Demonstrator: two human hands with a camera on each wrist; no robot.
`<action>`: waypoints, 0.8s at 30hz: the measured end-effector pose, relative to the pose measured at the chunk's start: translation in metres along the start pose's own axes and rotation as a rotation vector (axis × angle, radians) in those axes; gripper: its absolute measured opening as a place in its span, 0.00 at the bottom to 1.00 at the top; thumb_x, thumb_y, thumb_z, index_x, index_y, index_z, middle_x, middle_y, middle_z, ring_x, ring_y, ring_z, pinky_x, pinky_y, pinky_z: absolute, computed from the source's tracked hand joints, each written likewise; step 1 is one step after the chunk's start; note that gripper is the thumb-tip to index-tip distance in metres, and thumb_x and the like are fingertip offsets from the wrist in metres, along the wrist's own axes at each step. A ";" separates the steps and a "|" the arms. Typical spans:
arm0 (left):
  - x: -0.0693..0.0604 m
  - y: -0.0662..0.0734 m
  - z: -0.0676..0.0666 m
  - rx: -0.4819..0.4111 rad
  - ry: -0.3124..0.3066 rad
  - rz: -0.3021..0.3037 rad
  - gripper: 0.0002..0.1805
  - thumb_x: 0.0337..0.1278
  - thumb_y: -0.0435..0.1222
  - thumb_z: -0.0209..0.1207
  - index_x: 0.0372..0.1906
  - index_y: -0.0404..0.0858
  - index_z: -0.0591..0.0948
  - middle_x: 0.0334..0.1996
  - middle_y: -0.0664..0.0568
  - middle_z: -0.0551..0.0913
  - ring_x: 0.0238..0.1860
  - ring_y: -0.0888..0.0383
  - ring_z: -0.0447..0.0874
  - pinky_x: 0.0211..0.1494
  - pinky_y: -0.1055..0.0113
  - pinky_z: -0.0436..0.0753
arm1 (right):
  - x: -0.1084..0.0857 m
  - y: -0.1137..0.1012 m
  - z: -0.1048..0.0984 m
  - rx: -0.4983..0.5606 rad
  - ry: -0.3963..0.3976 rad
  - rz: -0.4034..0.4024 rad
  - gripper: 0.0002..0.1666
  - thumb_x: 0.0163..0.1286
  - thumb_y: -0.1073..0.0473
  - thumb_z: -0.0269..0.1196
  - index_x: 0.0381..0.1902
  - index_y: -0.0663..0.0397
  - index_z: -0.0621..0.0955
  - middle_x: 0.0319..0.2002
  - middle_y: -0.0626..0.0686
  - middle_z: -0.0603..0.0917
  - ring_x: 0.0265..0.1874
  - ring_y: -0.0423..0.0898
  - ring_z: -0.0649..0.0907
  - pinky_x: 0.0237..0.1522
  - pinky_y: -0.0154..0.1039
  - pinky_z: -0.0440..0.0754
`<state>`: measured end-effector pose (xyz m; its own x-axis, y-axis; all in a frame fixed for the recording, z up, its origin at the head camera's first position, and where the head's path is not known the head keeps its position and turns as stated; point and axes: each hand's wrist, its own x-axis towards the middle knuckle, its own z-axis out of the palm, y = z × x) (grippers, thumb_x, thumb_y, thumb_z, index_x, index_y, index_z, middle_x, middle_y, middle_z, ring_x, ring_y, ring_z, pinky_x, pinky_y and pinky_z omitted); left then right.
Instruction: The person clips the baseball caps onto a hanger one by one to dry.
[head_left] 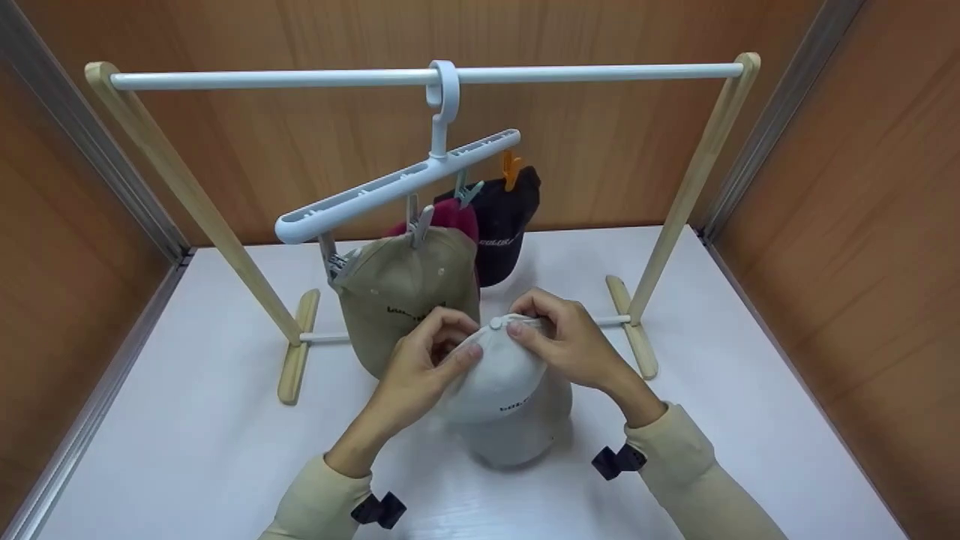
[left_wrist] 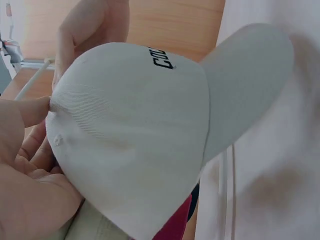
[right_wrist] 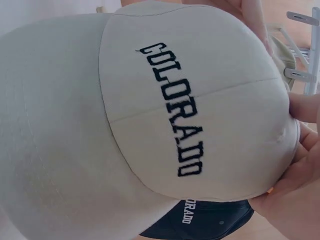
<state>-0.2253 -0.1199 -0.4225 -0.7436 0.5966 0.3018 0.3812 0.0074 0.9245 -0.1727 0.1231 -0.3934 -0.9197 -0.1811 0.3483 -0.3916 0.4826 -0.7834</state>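
A white baseball cap [head_left: 499,375] with dark COLORADO lettering hangs between both hands, brim downward over the white table. My left hand [head_left: 424,371] pinches the top of its crown on the left of the button. On the button's other side, my right hand [head_left: 574,341] pinches the fabric between thumb and fingers. The right wrist view shows the lettered cap front [right_wrist: 210,115], with the right hand [right_wrist: 295,185] at the crown. Just behind the left hand hangs a khaki cap [head_left: 405,277], clipped to a light blue hanger [head_left: 360,199]. The cap hides some fingertips.
A maroon cap [head_left: 457,217] and a black cap [head_left: 510,217] also hang from the hanger, the black one by an orange clip [head_left: 512,170]. The hanger hooks over a white rod [head_left: 600,73] between wooden legs [head_left: 195,202]. Wooden panels surround the table [head_left: 187,420].
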 end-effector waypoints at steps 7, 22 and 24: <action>-0.011 0.010 -0.017 0.048 -0.017 -0.015 0.11 0.72 0.39 0.67 0.54 0.45 0.83 0.43 0.53 0.87 0.44 0.54 0.83 0.48 0.68 0.80 | -0.001 -0.009 0.003 -0.029 -0.077 0.015 0.08 0.78 0.57 0.67 0.49 0.54 0.84 0.44 0.47 0.87 0.45 0.44 0.84 0.55 0.39 0.85; -0.020 0.020 -0.061 0.182 0.026 -0.011 0.08 0.69 0.38 0.70 0.49 0.45 0.87 0.41 0.56 0.89 0.44 0.56 0.86 0.52 0.68 0.84 | 0.016 -0.027 0.028 0.006 -0.121 0.010 0.08 0.78 0.53 0.68 0.48 0.50 0.86 0.33 0.46 0.81 0.33 0.44 0.77 0.37 0.36 0.78; -0.020 0.021 -0.065 0.185 0.046 -0.004 0.07 0.69 0.37 0.70 0.48 0.45 0.87 0.41 0.57 0.89 0.45 0.56 0.86 0.54 0.69 0.84 | 0.018 -0.029 0.031 0.020 -0.109 0.019 0.08 0.78 0.54 0.68 0.49 0.49 0.86 0.34 0.46 0.81 0.34 0.44 0.77 0.37 0.36 0.78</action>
<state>-0.2381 -0.1838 -0.3940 -0.7683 0.5586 0.3126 0.4694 0.1595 0.8685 -0.1787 0.0797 -0.3803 -0.9241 -0.2644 0.2761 -0.3734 0.4702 -0.7997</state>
